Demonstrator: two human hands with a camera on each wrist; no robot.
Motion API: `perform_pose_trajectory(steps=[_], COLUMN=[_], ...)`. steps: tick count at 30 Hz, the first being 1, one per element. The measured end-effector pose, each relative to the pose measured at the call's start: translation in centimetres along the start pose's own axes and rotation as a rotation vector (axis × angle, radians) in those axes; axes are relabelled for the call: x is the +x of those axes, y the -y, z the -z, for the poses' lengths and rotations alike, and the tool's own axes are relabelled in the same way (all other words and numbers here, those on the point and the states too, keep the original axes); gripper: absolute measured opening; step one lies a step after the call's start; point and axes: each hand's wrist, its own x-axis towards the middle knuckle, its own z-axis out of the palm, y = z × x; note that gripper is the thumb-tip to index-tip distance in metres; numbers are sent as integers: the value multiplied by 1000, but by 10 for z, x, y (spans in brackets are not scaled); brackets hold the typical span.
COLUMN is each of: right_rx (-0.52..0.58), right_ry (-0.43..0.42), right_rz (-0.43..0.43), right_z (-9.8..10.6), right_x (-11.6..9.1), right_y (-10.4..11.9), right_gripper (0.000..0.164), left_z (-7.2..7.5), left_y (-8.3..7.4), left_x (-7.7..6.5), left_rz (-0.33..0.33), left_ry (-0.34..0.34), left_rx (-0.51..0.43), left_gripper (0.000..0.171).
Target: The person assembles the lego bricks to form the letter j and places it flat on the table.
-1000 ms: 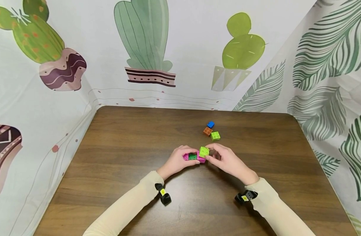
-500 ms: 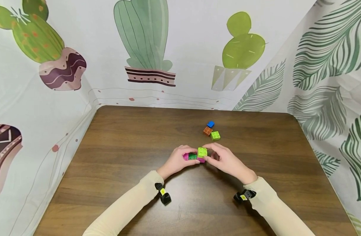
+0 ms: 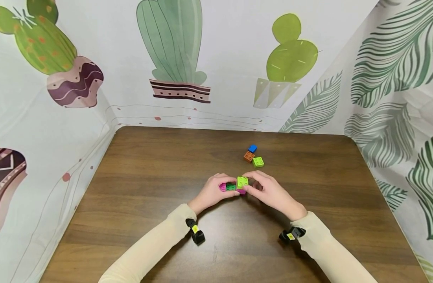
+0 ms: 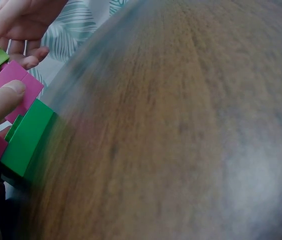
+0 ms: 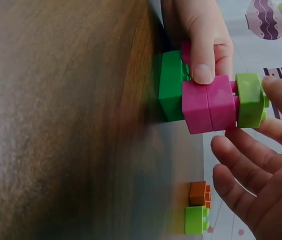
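Observation:
My left hand (image 3: 216,191) grips a small assembly of toy building bricks, its thumb on the pink bricks (image 5: 209,106) in the right wrist view. These pink bricks, with a seam between them, stand on one end of a green brick (image 5: 171,87). Another pink brick (image 3: 222,187) sits at the green brick's other end. My right hand (image 3: 274,194) pinches a lime green brick (image 3: 242,182) on top of the pink stack. Pink studs show in a narrow gap beneath the lime brick in the right wrist view. Its other fingers are loosely bent below.
Beyond the right hand, a blue brick (image 3: 252,148), an orange-brown brick (image 3: 249,157) and a second lime green brick (image 3: 258,162) lie close together on the wooden table (image 3: 159,157). A patterned cloth (image 3: 234,59) hangs behind the table.
My right hand has shifted slightly left, bringing the lime green brick from beside and above the pink stack to squarely over it. My left hand has stayed nearly still.

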Motion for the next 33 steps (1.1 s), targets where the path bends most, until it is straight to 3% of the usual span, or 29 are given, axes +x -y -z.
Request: perform_pose_trajectory(steps=[25, 33], right_rx=[88, -17], right_ry=[29, 43], right_rz=[-8, -13], right_z=[-1, -1], right_x=[6, 6], right_y=[1, 6], right_gripper=[24, 21], left_z=[-1, -1], left_y=[-1, -1], left_x=[0, -1], left_rz=[-25, -19], left_ry=[-18, -29], left_rx=[1, -15], left_gripper=[41, 41])
